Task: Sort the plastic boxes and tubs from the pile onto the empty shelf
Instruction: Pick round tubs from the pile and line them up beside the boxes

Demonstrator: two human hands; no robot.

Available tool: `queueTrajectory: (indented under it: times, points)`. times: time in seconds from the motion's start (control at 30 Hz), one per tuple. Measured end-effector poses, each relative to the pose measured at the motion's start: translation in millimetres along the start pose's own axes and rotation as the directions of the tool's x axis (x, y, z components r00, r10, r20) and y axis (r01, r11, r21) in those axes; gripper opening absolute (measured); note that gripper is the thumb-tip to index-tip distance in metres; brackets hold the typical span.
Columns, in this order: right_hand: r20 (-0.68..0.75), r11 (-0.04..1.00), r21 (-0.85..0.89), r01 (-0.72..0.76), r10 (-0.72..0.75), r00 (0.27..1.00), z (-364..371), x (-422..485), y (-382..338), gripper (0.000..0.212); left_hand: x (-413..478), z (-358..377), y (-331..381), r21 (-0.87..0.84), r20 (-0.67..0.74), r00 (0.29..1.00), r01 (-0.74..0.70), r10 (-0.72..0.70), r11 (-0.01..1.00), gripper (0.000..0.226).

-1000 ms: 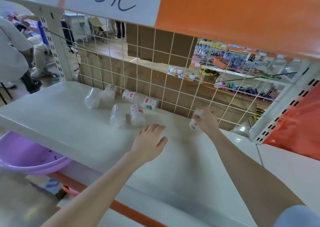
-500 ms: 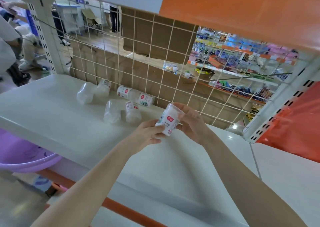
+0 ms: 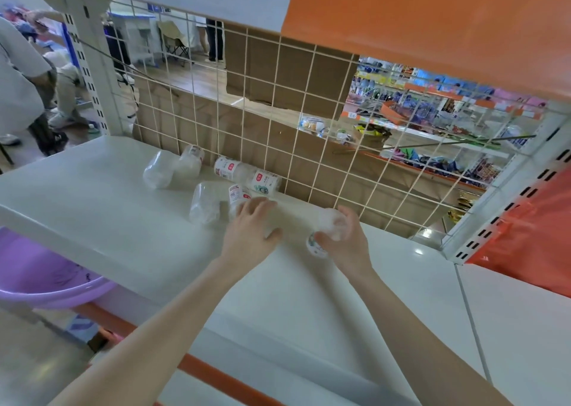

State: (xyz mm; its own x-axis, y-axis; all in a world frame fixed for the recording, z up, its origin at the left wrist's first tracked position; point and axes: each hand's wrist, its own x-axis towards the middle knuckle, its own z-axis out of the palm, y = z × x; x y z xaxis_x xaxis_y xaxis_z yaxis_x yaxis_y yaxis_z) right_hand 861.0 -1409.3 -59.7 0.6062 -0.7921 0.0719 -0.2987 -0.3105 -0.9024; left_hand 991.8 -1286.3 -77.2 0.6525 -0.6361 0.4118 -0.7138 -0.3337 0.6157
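Several clear plastic tubs with red-and-white labels lie on their sides on the white shelf (image 3: 92,207), near the wire grid at the back. My right hand (image 3: 346,241) grips one labelled clear tub (image 3: 327,226) just above the shelf, right of the group. My left hand (image 3: 250,229) reaches forward with fingers straight, its fingertips touching the nearest lying tub (image 3: 238,195). A bare clear tub (image 3: 204,203) lies beside that one. Two more labelled tubs (image 3: 247,176) rest against the grid, and another pair (image 3: 173,169) lies further left.
A white wire grid (image 3: 278,121) with cardboard behind closes the shelf's back. An orange panel (image 3: 432,28) hangs overhead. A purple basin (image 3: 46,275) sits below the shelf's left edge. A person (image 3: 21,74) stands at far left. A second white shelf (image 3: 519,319) adjoins on the right.
Half a second ago both hands held the labelled tub in front of me. Now my left hand has let go and moved left to the lying tubs; my right hand lowered the tub toward the shelf.
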Motion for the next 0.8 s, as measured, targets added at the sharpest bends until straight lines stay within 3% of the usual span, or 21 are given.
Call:
queueTrajectory:
  times: [0.1,0.27,0.4,0.47,0.6,0.7,0.8]
  points:
    - [-0.072,0.996,-0.083,-0.017,0.011,0.997,-11.1,1.7,12.1,0.07,18.6,-3.4,-12.7,0.14,-0.013,1.0,0.013,-0.011,0.99,0.043]
    - [-0.085,0.985,-0.165,-0.04,0.026,0.996,-20.3,2.5,19.7,0.069,35.8,6.2,-22.2,0.423,0.157,0.968,0.115,-0.197,0.899,0.05]
    - [-0.114,0.938,-0.345,-0.043,0.004,0.993,-20.0,1.3,13.1,0.069,34.0,14.7,-27.6,0.5,0.122,0.979,0.08,-0.162,0.862,0.034]
    - [-0.16,0.887,-0.461,0.014,-0.099,0.982,-23.1,-0.4,5.6,0.066,35.1,15.0,-27.6,0.425,0.116,0.987,0.049,-0.108,0.904,0.028]
    - [-0.082,0.76,-0.61,0.225,-0.343,0.936,-26.7,-3.1,-13.6,0.056,34.8,10.3,-11.3,0.061,0.147,0.989,0.01,-0.019,0.998,0.034]
    - [-0.071,0.822,-0.473,0.317,-0.394,0.916,-24.0,-4.4,-29.4,0.042,30.4,-2.7,8.7,-0.251,0.105,0.993,-0.027,0.055,0.968,0.04]
    - [-0.051,0.964,-0.157,0.214,-0.224,0.973,-22.3,-5.8,-47.3,0.029,26.4,-22.6,26.8,-0.438,0.131,0.975,-0.105,0.179,0.893,0.04]
